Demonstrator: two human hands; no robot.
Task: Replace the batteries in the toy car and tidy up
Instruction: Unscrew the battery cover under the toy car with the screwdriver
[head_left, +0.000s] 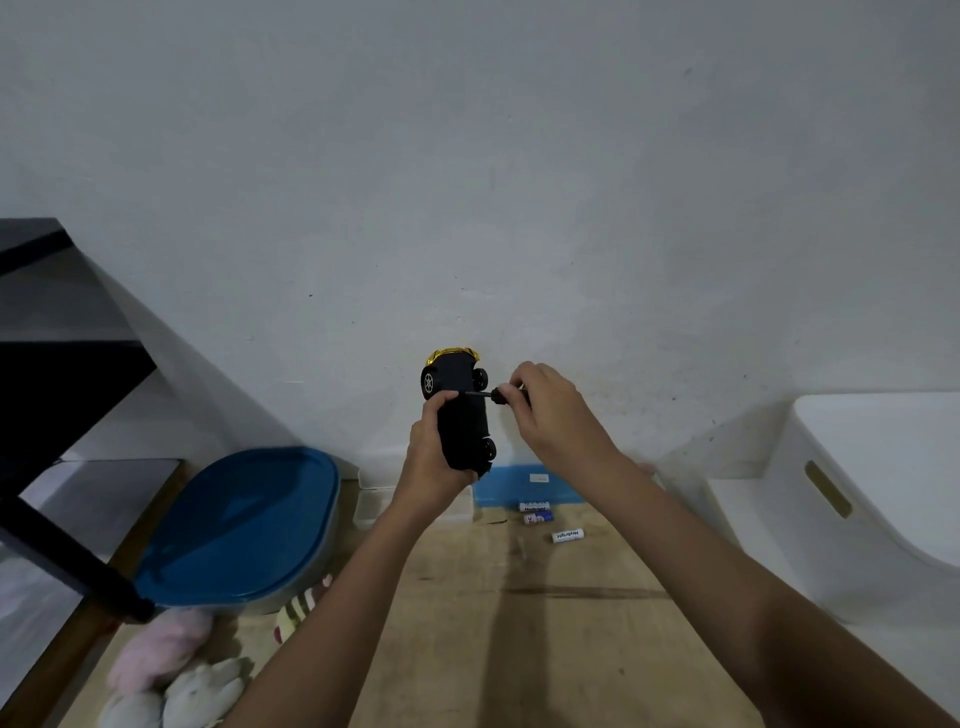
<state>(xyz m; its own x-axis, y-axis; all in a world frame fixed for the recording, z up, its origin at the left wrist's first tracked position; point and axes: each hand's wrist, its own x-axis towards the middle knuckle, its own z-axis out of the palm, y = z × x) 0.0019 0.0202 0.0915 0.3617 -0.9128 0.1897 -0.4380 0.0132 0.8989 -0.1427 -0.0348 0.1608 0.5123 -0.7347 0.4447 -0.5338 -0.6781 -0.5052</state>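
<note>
One toy car (460, 410) was held up in the air above the far edge of the wooden desk (519, 623), in front of the pale wall. It was turned underside toward the camera: a black belly, a strip of gold body showing at the top end, and three black wheels visible, one with a silver hub. The left hand (434, 457) was clenched around its lower half, thumb pressed on the underside. The right hand (553, 415) was closed on one small screwdriver (493, 395), its fingers (522, 402) pinching the dark handle, and the thin shaft reached across to the car's underside near the left thumb.

Three batteries lay on the desk near the far edge, below the hands: two (536, 512) side by side just in front of a blue box (535, 486), and a third, white one (567, 535) a little nearer and apart. One blue-lidded container (239, 525) sat toward the left edge, with soft toys (176, 675) beside it at the near left corner. One white bin (857, 493) stood at the right edge.
</note>
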